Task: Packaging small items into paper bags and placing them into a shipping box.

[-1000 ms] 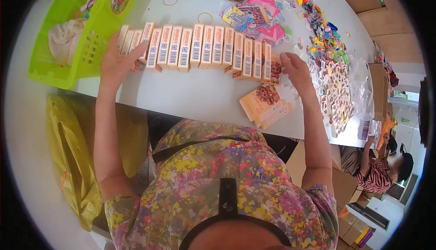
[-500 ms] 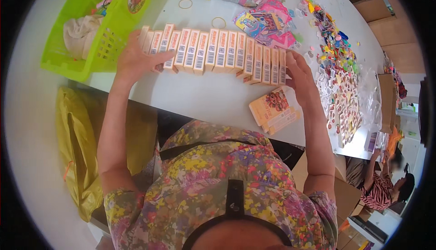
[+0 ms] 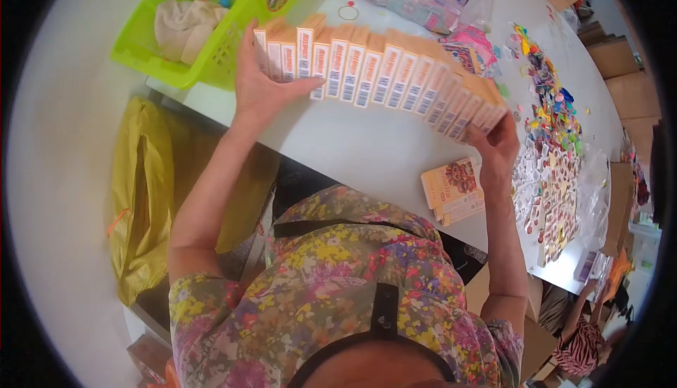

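A long row of small orange-and-white boxes [image 3: 377, 71], packed side by side, is squeezed between my two hands and appears raised off the table. My left hand [image 3: 266, 81] grips the left end, its thumb stretched across the front faces. At the right end my right hand [image 3: 497, 145] presses the last boxes inward, fingers curled under the lower corner. The row bows slightly, and its boxes stand at uneven heights. Below the right hand, a separate orange box [image 3: 455, 183] with a picture on it lies on the white table [image 3: 367, 141].
A lime-green basket [image 3: 190, 74] holding a beige cloth stands at the left. Clear bins of packets [image 3: 409, 0] sit at the back. Colourful small trinkets [image 3: 550, 113] spread along the right, beside clear plastic bags [image 3: 594, 191]. A yellow bag [image 3: 144, 205] hangs lower left; a co-worker [image 3: 582, 346] sits far right.
The row of boxes has been lifted from the table and now tilts, with its right end lower. My right hand has shifted under that end. The whole view has swung, moving the scene rightward.
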A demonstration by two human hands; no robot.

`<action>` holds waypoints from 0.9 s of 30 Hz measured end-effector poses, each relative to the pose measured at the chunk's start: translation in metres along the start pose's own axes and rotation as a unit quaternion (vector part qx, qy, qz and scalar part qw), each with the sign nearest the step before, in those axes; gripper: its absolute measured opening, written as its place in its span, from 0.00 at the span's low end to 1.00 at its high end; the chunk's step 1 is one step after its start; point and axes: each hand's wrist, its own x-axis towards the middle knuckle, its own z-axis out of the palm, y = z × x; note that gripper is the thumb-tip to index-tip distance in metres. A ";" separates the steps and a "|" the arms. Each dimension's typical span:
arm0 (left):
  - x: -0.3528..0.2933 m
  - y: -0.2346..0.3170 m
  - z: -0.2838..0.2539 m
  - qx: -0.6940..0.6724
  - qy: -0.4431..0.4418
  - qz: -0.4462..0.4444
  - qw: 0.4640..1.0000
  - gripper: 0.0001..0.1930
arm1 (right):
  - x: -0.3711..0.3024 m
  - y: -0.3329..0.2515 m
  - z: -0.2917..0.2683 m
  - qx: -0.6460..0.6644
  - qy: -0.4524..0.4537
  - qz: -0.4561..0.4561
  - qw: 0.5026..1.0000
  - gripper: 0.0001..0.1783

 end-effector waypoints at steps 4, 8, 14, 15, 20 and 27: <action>-0.018 0.001 0.014 -0.198 0.037 -0.016 0.979 0.49 | -0.011 0.039 -0.003 0.006 0.001 -0.050 0.999 0.39; -0.032 -0.021 0.016 -0.163 0.112 -0.094 0.976 0.39 | -0.011 0.031 0.001 -0.038 -0.020 -0.026 0.999 0.38; -0.033 0.001 0.025 -0.189 0.153 -0.171 0.955 0.37 | -0.017 0.025 0.013 -0.050 0.029 0.007 0.998 0.30; -0.034 0.001 0.026 -0.202 0.153 -0.159 0.954 0.37 | -0.017 0.022 0.017 -0.049 0.028 0.008 0.998 0.30; -0.030 0.010 0.023 -0.200 0.154 -0.160 0.954 0.37 | -0.018 0.016 0.027 0.016 0.041 0.021 0.999 0.32; -0.037 0.014 0.020 -0.187 0.113 -0.139 0.966 0.36 | -0.021 0.010 0.034 0.006 0.050 0.010 0.999 0.32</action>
